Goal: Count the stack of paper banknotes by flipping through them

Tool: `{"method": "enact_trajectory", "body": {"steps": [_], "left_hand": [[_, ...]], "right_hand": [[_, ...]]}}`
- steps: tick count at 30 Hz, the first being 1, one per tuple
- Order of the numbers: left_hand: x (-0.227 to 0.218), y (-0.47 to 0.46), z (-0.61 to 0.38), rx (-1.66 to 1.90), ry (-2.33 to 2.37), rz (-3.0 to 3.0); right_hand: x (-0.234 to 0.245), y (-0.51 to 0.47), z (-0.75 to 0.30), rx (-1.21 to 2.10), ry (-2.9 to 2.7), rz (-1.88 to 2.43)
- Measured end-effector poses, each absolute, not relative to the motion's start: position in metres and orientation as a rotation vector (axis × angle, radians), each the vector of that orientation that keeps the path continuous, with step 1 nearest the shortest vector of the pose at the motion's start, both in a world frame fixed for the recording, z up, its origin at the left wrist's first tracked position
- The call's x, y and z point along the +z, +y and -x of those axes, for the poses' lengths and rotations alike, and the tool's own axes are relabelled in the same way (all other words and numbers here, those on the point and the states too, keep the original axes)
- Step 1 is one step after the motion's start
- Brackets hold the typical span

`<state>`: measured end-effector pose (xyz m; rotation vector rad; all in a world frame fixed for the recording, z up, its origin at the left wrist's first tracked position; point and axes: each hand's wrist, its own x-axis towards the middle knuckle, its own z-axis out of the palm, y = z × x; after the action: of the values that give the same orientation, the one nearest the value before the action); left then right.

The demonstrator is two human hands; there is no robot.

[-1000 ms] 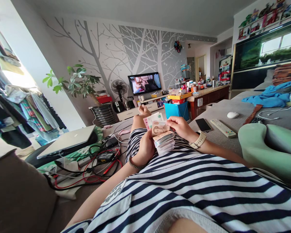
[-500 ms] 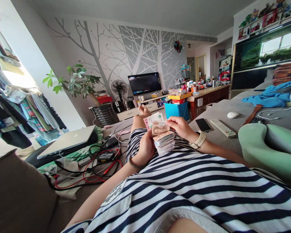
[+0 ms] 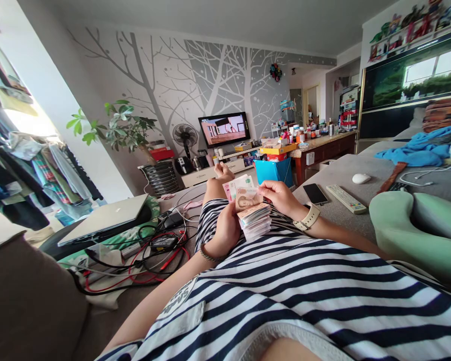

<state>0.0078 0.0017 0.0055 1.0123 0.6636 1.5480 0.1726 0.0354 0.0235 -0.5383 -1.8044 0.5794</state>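
Observation:
My left hand (image 3: 227, 228) is closed round the left edge of several banknotes (image 3: 244, 199), fanned out above my lap. The front note is brownish with a portrait; pink and pale green ones show behind it. Thumb and fingers of my right hand (image 3: 280, 197) pinch the upper right edge of the notes. Just below them, a thick stack of paper pieces (image 3: 255, 223) with pale, layered edges rests over the striped cloth (image 3: 285, 271) on my lap. My left fingers are partly hidden behind the notes, so how they meet the stack is unclear.
Tangled black and red cables (image 3: 161, 245) and a closed laptop (image 3: 105, 218) lie at my left. To my right on the sofa are a phone (image 3: 315, 193), a remote control (image 3: 346, 198), a white mouse (image 3: 361, 178) and a green neck pillow (image 3: 398, 235). A blue box (image 3: 272, 172) stands ahead.
The television picture has turned from dark to a bright scene. Both hands and the banknotes stay nearly where they were.

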Motion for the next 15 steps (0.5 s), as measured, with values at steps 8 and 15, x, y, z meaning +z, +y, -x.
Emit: {"method": "enact_trajectory", "body": {"steps": [8, 15], "left_hand": [[0.0071, -0.0010, -0.0083, 1.530, 0.669, -0.999], [0.0057, 0.0014, -0.0086, 1.529, 0.663, -0.982]], "right_hand": [[0.0224, 0.0385, -0.1727, 0.583, -1.805, 0.541], [0.0225, 0.0373, -0.1727, 0.577, -1.809, 0.552]]}}
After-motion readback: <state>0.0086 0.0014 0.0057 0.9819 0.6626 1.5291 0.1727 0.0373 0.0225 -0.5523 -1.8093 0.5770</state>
